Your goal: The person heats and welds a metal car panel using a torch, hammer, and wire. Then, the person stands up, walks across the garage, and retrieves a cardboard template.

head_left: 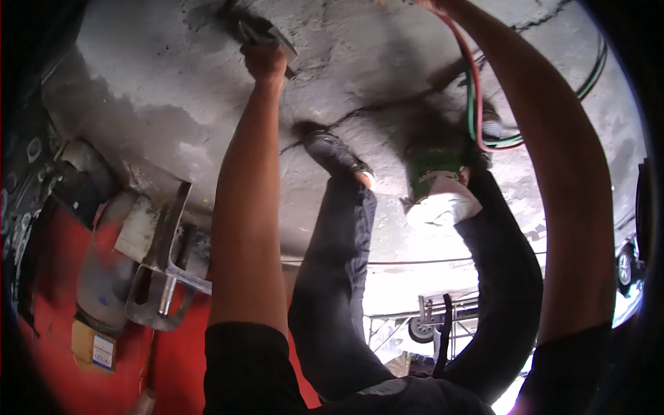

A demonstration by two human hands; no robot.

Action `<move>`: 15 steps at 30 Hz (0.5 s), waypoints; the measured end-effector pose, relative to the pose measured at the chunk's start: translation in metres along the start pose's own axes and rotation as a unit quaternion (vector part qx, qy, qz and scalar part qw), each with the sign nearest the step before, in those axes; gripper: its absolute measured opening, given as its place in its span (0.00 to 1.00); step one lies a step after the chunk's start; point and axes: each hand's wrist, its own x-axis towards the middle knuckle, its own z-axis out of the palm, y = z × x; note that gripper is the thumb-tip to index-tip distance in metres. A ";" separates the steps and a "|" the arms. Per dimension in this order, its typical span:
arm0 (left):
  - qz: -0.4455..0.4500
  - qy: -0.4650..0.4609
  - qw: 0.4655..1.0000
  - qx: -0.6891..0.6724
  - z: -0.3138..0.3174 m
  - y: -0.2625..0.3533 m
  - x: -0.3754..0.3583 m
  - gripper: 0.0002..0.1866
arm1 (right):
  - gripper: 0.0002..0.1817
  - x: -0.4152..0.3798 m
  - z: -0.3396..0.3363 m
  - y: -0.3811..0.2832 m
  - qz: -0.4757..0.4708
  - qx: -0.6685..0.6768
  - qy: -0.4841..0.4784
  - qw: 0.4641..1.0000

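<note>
At the upper left, my left hand [265,63] is closed around a flat grey metal piece [282,45] whose ends stick out past the fist, close over the concrete floor. My right hand [434,5] is at the top edge, mostly cut off by the frame. A red hose [477,104] and a green hose [469,104] run up towards it; I cannot tell what its fingers grip. Between my shoes stands a green container [432,166] with a white cloth or bag [445,202] against it.
My left shoe [330,152] rests on the cracked concrete floor [166,90]. Metal brackets [169,270] and a cardboard box [93,346] lie at left by a red surface [55,277]. Behind my legs are a wheel [420,328] and a metal frame; another wheel [624,268] shows far right.
</note>
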 end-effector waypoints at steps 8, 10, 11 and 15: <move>0.095 -0.076 0.989 -0.089 -0.102 0.004 -0.062 0.58 | 0.26 -0.208 -0.072 -0.077 0.271 0.118 0.047 0.954; 0.143 -0.089 0.986 -0.017 -0.151 -0.017 -0.128 0.48 | 0.21 -0.303 -0.066 -0.063 0.233 0.113 0.086 0.962; 0.139 -0.137 0.980 0.040 -0.181 -0.028 -0.173 0.47 | 0.21 -0.348 -0.077 -0.068 0.259 0.137 0.035 0.956; -0.050 -0.370 0.927 0.031 -0.288 -0.103 -0.386 0.29 | 0.26 -0.555 -0.099 -0.052 0.423 0.139 -0.123 0.887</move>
